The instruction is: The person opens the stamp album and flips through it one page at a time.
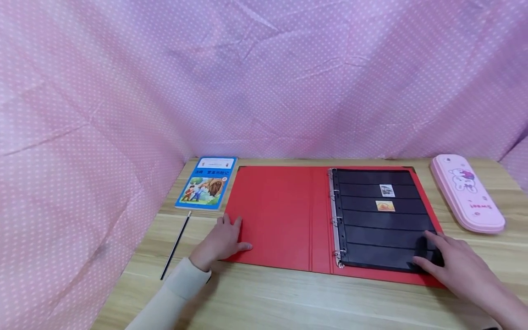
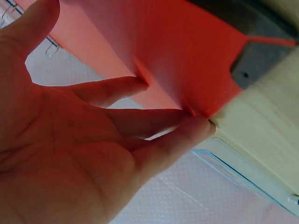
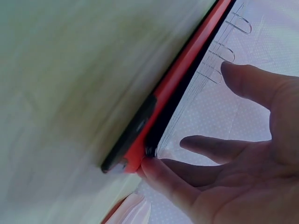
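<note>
Red binder [image 1: 280, 215] lies spread on the table [image 1: 264, 302] between left hand [image 1: 222, 239] and right hand [image 1: 459, 261], long axis left-to-right. Left fingers, unclenched, touch its left edge. Right fingers — nearer the black page [image 1: 379, 236], which extends leftward — touch the right edge, loosely extended.

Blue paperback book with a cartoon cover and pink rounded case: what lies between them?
An open red ring binder with a black pocketed page lies between the book and the case, as the head view shows.
</note>
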A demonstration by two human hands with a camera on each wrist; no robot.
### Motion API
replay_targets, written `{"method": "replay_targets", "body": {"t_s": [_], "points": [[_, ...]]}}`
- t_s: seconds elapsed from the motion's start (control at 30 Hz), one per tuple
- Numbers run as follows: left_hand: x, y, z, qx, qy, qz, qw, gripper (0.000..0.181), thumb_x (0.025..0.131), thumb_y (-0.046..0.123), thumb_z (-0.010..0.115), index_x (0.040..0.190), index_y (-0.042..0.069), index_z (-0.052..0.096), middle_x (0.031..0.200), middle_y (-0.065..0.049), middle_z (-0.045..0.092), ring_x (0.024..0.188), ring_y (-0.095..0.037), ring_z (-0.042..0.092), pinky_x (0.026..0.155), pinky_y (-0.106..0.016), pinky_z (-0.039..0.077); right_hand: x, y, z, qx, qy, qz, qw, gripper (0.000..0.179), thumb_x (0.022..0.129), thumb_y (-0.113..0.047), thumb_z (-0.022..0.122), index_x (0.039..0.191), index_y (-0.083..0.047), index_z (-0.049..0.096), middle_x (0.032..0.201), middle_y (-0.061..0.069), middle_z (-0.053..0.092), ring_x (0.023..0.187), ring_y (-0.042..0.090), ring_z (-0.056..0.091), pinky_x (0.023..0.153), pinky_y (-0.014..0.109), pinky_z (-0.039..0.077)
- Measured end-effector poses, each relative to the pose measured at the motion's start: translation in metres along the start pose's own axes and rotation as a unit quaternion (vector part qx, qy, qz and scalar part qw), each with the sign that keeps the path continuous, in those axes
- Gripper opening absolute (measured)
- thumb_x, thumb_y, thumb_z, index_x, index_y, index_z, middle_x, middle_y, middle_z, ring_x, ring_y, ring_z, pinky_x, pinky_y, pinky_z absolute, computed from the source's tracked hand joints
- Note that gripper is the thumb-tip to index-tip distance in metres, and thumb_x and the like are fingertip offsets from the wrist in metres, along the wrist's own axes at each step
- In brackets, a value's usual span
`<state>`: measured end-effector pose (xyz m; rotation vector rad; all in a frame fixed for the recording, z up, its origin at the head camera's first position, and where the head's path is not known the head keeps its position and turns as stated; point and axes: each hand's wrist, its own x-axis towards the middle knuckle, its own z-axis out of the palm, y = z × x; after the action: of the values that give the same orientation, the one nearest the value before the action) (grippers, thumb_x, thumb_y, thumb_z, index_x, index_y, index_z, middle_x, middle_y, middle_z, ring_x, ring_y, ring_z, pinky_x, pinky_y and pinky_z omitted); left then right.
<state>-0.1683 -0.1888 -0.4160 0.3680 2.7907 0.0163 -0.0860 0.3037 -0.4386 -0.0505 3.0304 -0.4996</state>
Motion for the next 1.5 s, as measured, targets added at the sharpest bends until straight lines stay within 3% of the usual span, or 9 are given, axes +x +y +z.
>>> {"method": "replay_targets", "body": {"t_s": [0.2,0.37,0.6,0.73,0.83,0.93,1.07,1.27,1.5], "points": [[-0.002,0.002,0.003,0.004,0.003,-0.004,1.0,0.09,0.073,0.041,0.08,0.141,0.0,0.038,0.12,-0.027,0.045,0.108,-0.037,0.044,0.072,-0.042,0.055,-0.005,-0.009,-0.004,0.02,0.035,0.002,0.9992,0.076,0.085,-0.05,0.065,0.127,0.011,0.048,0.12,0.044,0.041,0.104,0.058,0.04,0.08,0.069,0.034],[-0.003,0.002,0.004,0.017,0.01,0.001,0.9998,0.089,0.073,0.041,0.08,0.14,-0.001,0.039,0.116,-0.027,0.046,0.105,-0.036,0.045,0.071,-0.04,0.055,-0.011,-0.024,-0.014,0.061,0.078,-0.028,0.9947,0.058,0.091,-0.039,0.062,0.131,0.001,0.051,0.128,0.037,0.044,0.111,0.053,0.041,0.08,0.068,0.033],[-0.005,0.003,0.003,0.01,0.004,0.001,0.9999,0.088,0.075,0.041,0.079,0.141,-0.002,0.038,0.121,-0.028,0.045,0.109,-0.038,0.043,0.074,-0.041,0.055,-0.016,-0.053,-0.03,0.129,0.06,-0.084,0.9864,0.053,0.095,-0.035,0.058,0.14,-0.011,0.046,0.147,0.02,0.033,0.127,0.05,0.032,0.09,0.071,0.025],[-0.005,0.003,0.003,0.005,0.003,0.004,1.0,0.087,0.076,0.04,0.078,0.141,-0.002,0.038,0.124,-0.03,0.043,0.112,-0.04,0.042,0.075,-0.042,0.055,-0.019,-0.071,-0.037,0.162,0.081,-0.128,0.975,0.049,0.095,-0.025,0.059,0.142,-0.026,0.044,0.151,0.004,0.031,0.138,0.017,0.024,0.112,0.036,0.016],[-0.006,0.004,0.003,-0.002,0.001,0.002,1.0,0.087,0.076,0.039,0.078,0.142,-0.002,0.038,0.129,-0.032,0.041,0.115,-0.042,0.041,0.076,-0.044,0.054,-0.02,-0.082,-0.042,0.179,0.102,-0.166,0.9644,0.052,0.094,-0.015,0.059,0.142,-0.029,0.043,0.151,-0.002,0.03,0.135,-0.003,0.019,0.1,0.007,0.011],[-0.007,0.005,0.002,-0.005,0.002,0.001,1.0,0.087,0.077,0.039,0.078,0.142,-0.002,0.038,0.132,-0.033,0.039,0.118,-0.044,0.039,0.077,-0.044,0.054,-0.02,-0.092,-0.049,0.188,0.127,-0.205,0.9521,0.055,0.093,-0.007,0.057,0.143,-0.023,0.043,0.152,-0.001,0.03,0.137,0.002,0.02,0.099,0.006,0.012],[-0.008,0.006,0.0,-0.002,0.003,0.003,1.0,0.087,0.076,0.039,0.078,0.142,-0.002,0.038,0.131,-0.032,0.039,0.117,-0.043,0.039,0.077,-0.044,0.054,-0.02,-0.1,-0.059,0.201,0.165,-0.221,0.9401,0.056,0.09,-0.002,0.056,0.142,-0.018,0.044,0.15,0.004,0.032,0.137,0.01,0.023,0.102,0.009,0.014],[-0.008,0.006,0.0,-0.003,0.0,0.002,1.0,0.087,0.077,0.039,0.077,0.143,-0.001,0.036,0.135,-0.033,0.036,0.121,-0.046,0.037,0.078,-0.045,0.053,-0.019,-0.098,-0.063,0.176,0.206,-0.197,0.9421,0.052,0.088,-0.007,0.063,0.137,-0.018,0.051,0.144,0.007,0.04,0.133,0.001,0.025,0.1,0.009,0.014],[-0.009,0.004,0.0,0.003,0.002,0.001,1.0,0.087,0.078,0.04,0.076,0.143,-0.001,0.036,0.137,-0.034,0.035,0.123,-0.048,0.035,0.079,-0.046,0.053,-0.02,-0.1,-0.052,0.148,0.153,-0.211,0.954,0.051,0.086,-0.012,0.069,0.134,-0.023,0.054,0.144,0.0,0.041,0.134,0.004,0.026,0.1,0.007,0.013]]}}
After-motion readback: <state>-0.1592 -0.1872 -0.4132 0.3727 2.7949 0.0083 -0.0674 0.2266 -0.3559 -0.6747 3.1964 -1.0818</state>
